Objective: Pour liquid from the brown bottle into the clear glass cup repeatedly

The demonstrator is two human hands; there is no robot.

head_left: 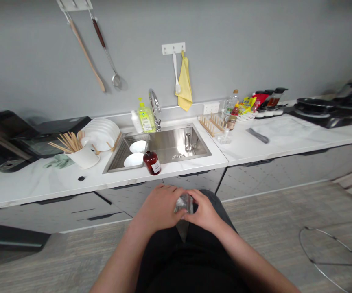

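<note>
Both hands are closed around a small clear, angular container (pixel 184 203) in front of my lap, below the counter's front edge. My left hand (pixel 161 206) wraps it from the left and my right hand (pixel 204 212) grips its right side. Fingers cover much of it, so its exact kind and contents are hard to make out. Just beyond my hands, a dark red-brown bottle (pixel 152 163) with a white label stands upright at the sink's front edge. A small black round piece (pixel 81 178) lies on the counter further left.
The steel sink (pixel 166 142) holds a drain basket with two white bowls (pixel 134 159). Chopsticks in a white holder (pixel 83 158) and a plate rack stand left. To the right are a wooden rack (pixel 208 126), a grey-handled utensil (pixel 257 135), a condiment basket (pixel 245 117) and a stove.
</note>
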